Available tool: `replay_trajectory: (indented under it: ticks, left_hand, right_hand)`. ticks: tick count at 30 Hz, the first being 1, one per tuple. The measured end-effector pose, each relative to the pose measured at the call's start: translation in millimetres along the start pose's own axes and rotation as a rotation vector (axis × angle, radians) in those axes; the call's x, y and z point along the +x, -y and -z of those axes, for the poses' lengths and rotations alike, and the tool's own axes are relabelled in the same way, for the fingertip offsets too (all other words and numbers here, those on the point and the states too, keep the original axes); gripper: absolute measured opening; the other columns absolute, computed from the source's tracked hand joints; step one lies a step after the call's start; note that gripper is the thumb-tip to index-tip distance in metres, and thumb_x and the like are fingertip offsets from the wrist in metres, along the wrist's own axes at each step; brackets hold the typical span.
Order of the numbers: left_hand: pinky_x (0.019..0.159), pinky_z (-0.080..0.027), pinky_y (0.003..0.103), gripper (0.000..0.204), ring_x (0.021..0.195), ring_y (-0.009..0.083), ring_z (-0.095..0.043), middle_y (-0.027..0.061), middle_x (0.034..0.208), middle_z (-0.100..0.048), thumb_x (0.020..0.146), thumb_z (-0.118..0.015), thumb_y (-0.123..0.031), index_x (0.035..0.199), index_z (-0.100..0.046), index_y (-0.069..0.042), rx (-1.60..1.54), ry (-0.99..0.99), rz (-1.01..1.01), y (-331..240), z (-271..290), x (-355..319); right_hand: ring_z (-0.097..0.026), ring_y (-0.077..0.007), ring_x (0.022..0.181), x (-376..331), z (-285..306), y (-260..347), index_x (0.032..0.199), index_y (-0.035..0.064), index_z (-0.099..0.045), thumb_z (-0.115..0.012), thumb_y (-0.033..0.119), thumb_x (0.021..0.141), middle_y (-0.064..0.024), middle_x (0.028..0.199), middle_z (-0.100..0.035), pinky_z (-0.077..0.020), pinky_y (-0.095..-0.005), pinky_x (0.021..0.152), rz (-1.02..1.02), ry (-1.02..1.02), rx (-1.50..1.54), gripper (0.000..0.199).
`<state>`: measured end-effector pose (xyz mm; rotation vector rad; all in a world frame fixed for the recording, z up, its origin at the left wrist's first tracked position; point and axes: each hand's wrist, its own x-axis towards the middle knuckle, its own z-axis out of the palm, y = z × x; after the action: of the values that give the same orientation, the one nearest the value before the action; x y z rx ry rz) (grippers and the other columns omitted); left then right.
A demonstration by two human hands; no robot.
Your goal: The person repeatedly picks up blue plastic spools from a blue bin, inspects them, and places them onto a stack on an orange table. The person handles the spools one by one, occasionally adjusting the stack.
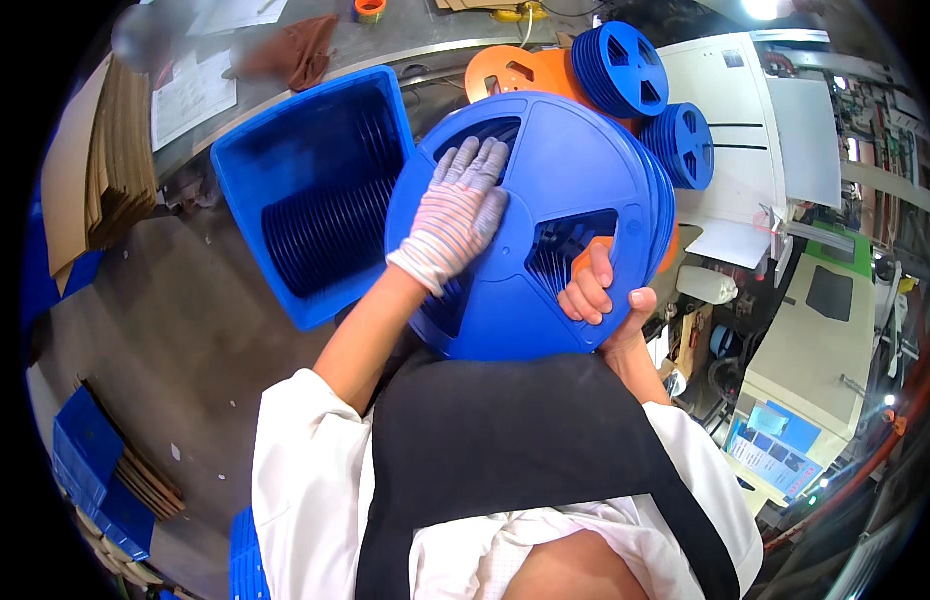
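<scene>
A stack of large blue plastic reels (575,160) fills the middle of the view in front of my chest, its top face toward me. My left hand (453,215), in a grey-and-white striped glove, lies flat on that face beside the hub, fingers stretched over a cut-out. My bare right hand (595,295) grips the stack at its lower right, fingers in another cut-out and thumb at the rim. Left of the stack stands a blue bin (310,85) with a row of dark blue discs (330,235) standing on edge inside. Its right edge is partly covered by the reels.
Behind the reels are orange reels (500,70) and two smaller stacks of blue reels (620,70). A workbench (415,25) runs along the back, with a brown cloth (295,55) on it. Flattened cardboard (110,160) stands at the left. A beige machine (815,330) stands at the right.
</scene>
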<state>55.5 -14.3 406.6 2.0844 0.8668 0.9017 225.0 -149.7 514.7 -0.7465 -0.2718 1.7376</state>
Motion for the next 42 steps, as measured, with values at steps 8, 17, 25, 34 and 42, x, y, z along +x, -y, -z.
replay_trajectory:
  ticks: [8, 17, 25, 34, 42]
  left_hand:
    - [0.112, -0.030, 0.046, 0.045, 0.129, 0.0400, -0.043, 0.0239, 0.134, -0.050, 0.091, -0.047, -0.022, 0.131, -0.051, -0.001, 0.157, 0.054, 0.076, 32, -5, -24]
    - [0.103, -0.040, 0.047, 0.036, 0.119, 0.0411, -0.051, 0.0233, 0.127, -0.057, 0.092, -0.058, -0.021, 0.122, -0.060, -0.002, 0.267, -0.345, 0.457, 68, 37, -85]
    - [0.107, -0.036, 0.040, 0.097, 0.129, 0.0350, -0.046, 0.0262, 0.139, -0.046, 0.083, -0.069, -0.041, 0.153, -0.013, -0.002, -0.962, 0.215, 1.016, -29, 16, -45]
    - [0.105, -0.046, 0.043, 0.064, 0.116, 0.0293, -0.057, 0.0182, 0.128, -0.053, 0.084, -0.066, -0.027, 0.135, -0.042, 0.003, -2.056, -0.275, 0.572, -2, 107, -80]
    - [0.116, -0.033, 0.042, 0.072, 0.120, 0.0305, -0.054, 0.0185, 0.129, -0.049, 0.086, -0.066, -0.039, 0.136, -0.037, 0.005, -2.436, -0.290, 0.292, 13, 101, -95]
  right_hand:
    - [-0.045, -0.0126, 0.053, -2, 16, 3, 0.087, 0.0103, -0.045, -0.070, 0.032, 0.070, 0.0016, 0.060, -0.044, -0.0392, -0.0299, 0.061, 0.088, 0.033, 0.026, 0.038]
    - [-0.048, -0.0132, 0.065, 19, 32, 15, 0.094, 0.0100, -0.046, -0.067, 0.032, 0.079, 0.0007, 0.071, -0.047, -0.0409, -0.0318, 0.072, 0.221, 0.039, 0.173, 0.034]
    - [-0.066, -0.0339, 0.102, 32, -37, -20, 0.112, 0.0015, -0.053, -0.081, 0.022, 0.074, -0.0217, 0.102, -0.067, -0.0510, -0.0440, 0.090, -0.112, -0.135, -0.420, 0.051]
    - [-0.051, -0.0167, 0.064, 21, -4, -14, 0.103, 0.0058, -0.052, -0.066, 0.032, 0.084, -0.0027, 0.070, -0.049, -0.0493, -0.0375, 0.074, 0.027, -0.092, -0.162, 0.036]
    - [-0.045, -0.0114, 0.056, 16, 4, -6, 0.096, 0.0087, -0.046, -0.063, 0.031, 0.084, 0.0016, 0.064, -0.042, -0.0439, -0.0309, 0.064, 0.102, -0.122, -0.107, 0.030]
